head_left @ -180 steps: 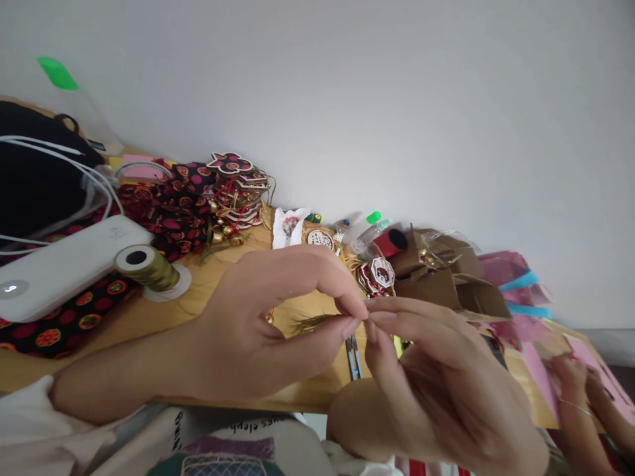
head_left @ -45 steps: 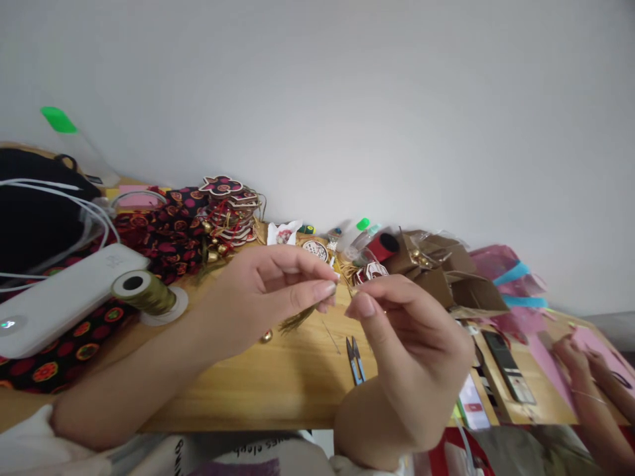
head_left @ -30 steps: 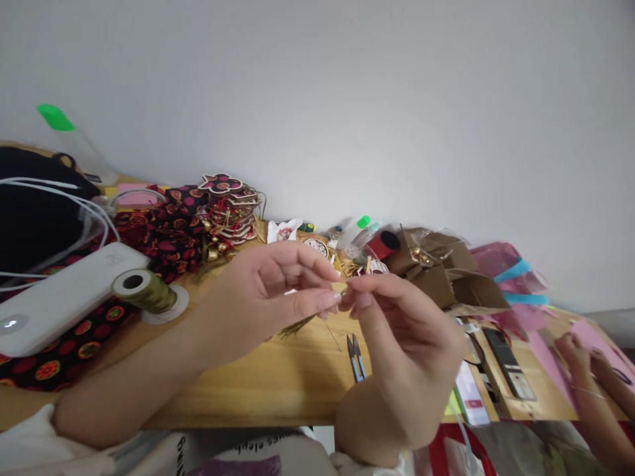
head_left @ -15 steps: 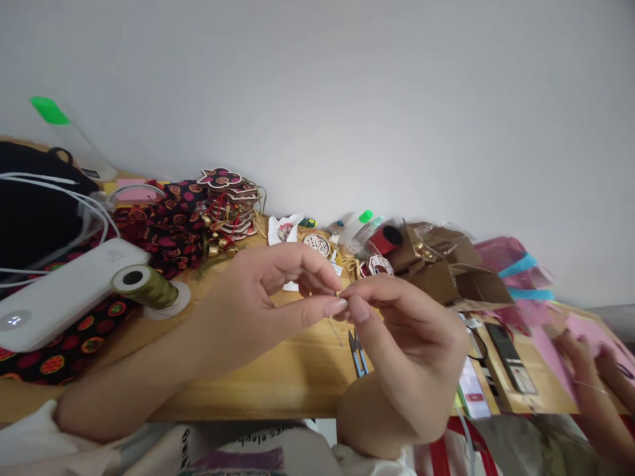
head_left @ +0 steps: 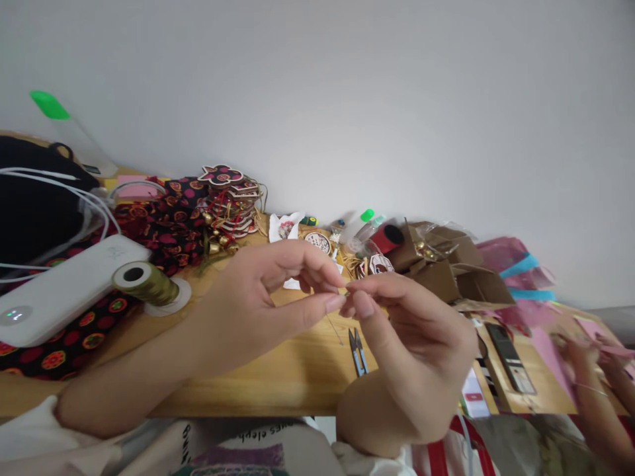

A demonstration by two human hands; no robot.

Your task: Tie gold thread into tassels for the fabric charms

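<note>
My left hand and my right hand meet fingertip to fingertip above the wooden table. Both pinch something tiny and thin between thumb and fingers; I cannot make out what it is. A thin needle-like pin and small blue-handled thread snips lie on the table just below the fingertips. A spool of gold thread stands left of my left hand.
A white power bank with cables rests on patterned red-black fabric at left. Stacked ornaments with bells, small tags, brown cardboard boxes and pink sheets crowd the back. Another person's hands work at far right beside a phone.
My fingertips, apart 1.5 s ago, have come together in a pinch. The gold tassel that hung under my left fingers is hidden now. The other person's hands shifted slightly.
</note>
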